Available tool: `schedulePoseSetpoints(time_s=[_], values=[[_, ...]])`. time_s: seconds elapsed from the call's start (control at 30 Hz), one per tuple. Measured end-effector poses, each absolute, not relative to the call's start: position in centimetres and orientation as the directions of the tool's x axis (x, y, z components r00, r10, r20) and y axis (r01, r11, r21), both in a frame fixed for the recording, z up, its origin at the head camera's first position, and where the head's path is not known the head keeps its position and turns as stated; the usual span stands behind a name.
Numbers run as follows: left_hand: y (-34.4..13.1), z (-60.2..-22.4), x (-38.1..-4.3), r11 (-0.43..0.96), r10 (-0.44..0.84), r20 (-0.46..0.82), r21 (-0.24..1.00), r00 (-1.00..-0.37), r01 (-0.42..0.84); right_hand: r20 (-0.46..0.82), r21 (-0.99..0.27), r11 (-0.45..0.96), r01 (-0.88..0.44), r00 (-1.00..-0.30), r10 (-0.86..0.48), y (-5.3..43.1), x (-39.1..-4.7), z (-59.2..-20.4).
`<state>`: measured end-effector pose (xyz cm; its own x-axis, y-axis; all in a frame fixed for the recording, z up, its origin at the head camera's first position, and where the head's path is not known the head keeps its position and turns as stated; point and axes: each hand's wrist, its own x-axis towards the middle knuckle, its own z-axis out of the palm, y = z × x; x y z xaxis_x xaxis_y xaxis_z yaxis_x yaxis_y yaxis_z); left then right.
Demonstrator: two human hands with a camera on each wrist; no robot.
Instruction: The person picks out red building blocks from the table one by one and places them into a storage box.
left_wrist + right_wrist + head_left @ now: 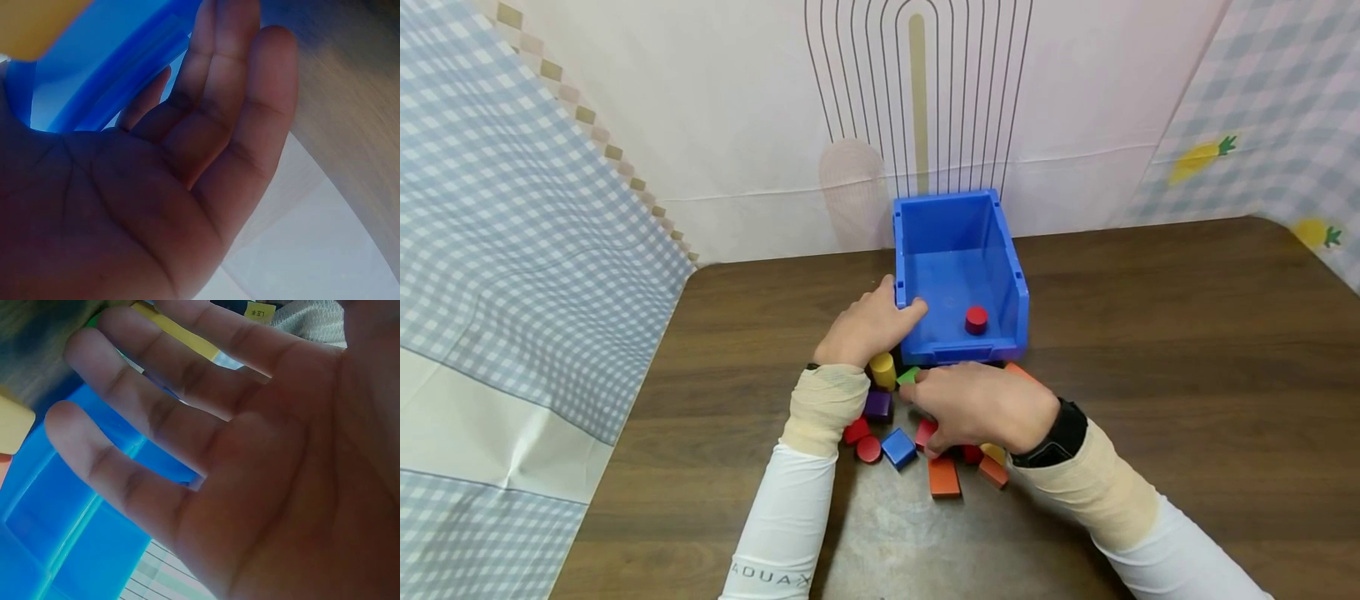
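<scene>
A blue plastic bin [951,279] stands at the back of the table with a red cylinder block [977,320] inside. My left hand [868,325] holds its left wall, thumb over the rim and fingers outside; the left wrist view shows those fingers [240,112] beside the blue plastic. Over the pile in front of the bin is my right hand [988,404], fingers spread and palm bare in the right wrist view. Around it lie a green block [909,376], a yellow cylinder block [883,371], a purple block [878,406] and a blue block [898,448]. The hand hides part of the pile.
Nearer the table's front lie an orange block [943,478], a smaller orange block [993,472] and a round red block [868,449]. Behind the bin hangs a white patterned cloth [737,125], with a blue checked cloth [535,208] at the left. Brown wooden tabletop [1165,358] extends to the right.
</scene>
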<state>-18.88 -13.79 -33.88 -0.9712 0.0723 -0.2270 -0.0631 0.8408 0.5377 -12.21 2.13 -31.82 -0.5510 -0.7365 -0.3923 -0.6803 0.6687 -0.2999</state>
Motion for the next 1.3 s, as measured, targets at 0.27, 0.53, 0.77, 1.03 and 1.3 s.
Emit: schedulePoseSetpoints(time_s=[0.27,0.53,0.77,1.03,1.3], values=[[-13.9,-34.0,-18.9,0.843,0.073,-0.229,0.534,-0.971,-0.062,-0.436,-0.283,0.701,-0.655,-0.563,-0.702,1.5,-12.0,-32.4],[-13.9,-34.0,-18.9,0.844,0.067,-0.243,0.531,-0.968,-0.075,-0.469,-0.273,0.716,-0.642,-0.561,-0.682,1.1,-11.9,-32.8],[-14.0,-34.0,-18.9,0.845,0.065,-0.244,0.529,-0.968,-0.077,-0.467,-0.262,0.709,-0.655,-0.557,-0.687,1.0,-11.7,-33.0],[-13.9,-33.8,-18.9,0.846,0.068,-0.250,0.527,-0.966,-0.077,-0.476,-0.244,0.712,-0.658,-0.558,-0.680,0.9,-11.8,-33.2],[-13.8,-33.8,-19.1,0.839,0.076,-0.255,0.538,-0.964,-0.076,-0.483,-0.253,0.716,-0.650,-0.557,-0.676,0.8,-11.9,-33.4]])
